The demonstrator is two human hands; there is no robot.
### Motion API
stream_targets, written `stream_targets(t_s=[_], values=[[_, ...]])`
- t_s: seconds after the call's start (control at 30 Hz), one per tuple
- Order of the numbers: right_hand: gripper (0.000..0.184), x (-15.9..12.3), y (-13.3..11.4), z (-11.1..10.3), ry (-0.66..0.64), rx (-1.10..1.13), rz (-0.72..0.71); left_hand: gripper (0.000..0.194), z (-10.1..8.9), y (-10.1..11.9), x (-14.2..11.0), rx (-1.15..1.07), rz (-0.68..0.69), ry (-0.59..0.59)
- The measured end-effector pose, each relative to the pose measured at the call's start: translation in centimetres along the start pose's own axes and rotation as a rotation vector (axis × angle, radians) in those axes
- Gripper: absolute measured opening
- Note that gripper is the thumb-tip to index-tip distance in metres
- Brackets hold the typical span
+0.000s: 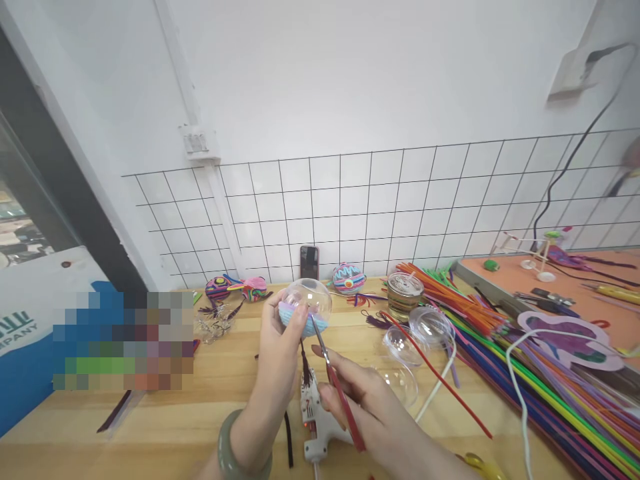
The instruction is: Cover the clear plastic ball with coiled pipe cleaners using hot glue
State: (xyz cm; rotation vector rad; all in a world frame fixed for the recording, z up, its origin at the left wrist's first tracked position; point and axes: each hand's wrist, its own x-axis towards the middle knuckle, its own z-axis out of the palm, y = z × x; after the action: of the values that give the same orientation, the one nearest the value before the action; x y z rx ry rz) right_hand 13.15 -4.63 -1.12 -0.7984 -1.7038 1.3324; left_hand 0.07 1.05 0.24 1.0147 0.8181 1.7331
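My left hand (287, 333) is closed around a clear plastic ball (314, 293), its lower part covered in lilac and light-blue bands. A dark tassel (306, 371) hangs below the ball. In my right hand (363, 393) is a slim tool (345, 403) with a red handle and a narrow metal front. Its tip meets the blue-banded side of the ball; whether it is tweezers or a brush I cannot make out. Under my hands lies a white glue gun (315, 427) with a small red light showing.
Clear plastic half-shells (400, 345) and a lidded cup (404, 297) stand to the right, beside bundles of coloured pipe cleaners (520, 380). Decorated balls (349, 279) and a phone (309, 262) are along the wall. A white cord (520, 393) loops at right; a black strip (289, 440) lies in front.
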Motion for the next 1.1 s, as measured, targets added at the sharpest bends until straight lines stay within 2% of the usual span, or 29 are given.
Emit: stream_targets(t_s=[0.37,0.87,1.1], values=[[0.02,-0.15,0.04,0.02,0.009,0.025,0.004,0.047,-0.15,-0.05,-0.13,-0.011,-0.011,-0.027],[0.017,-0.07,0.11,-0.13,-0.007,0.015,-0.005,0.048,0.21,0.09,-0.2,-0.036,-0.025,-0.002],[0.015,-0.02,-0.01,-0.03,-0.007,0.076,0.007,0.041,0.4,0.23,-0.24,-0.102,-0.069,-0.038]])
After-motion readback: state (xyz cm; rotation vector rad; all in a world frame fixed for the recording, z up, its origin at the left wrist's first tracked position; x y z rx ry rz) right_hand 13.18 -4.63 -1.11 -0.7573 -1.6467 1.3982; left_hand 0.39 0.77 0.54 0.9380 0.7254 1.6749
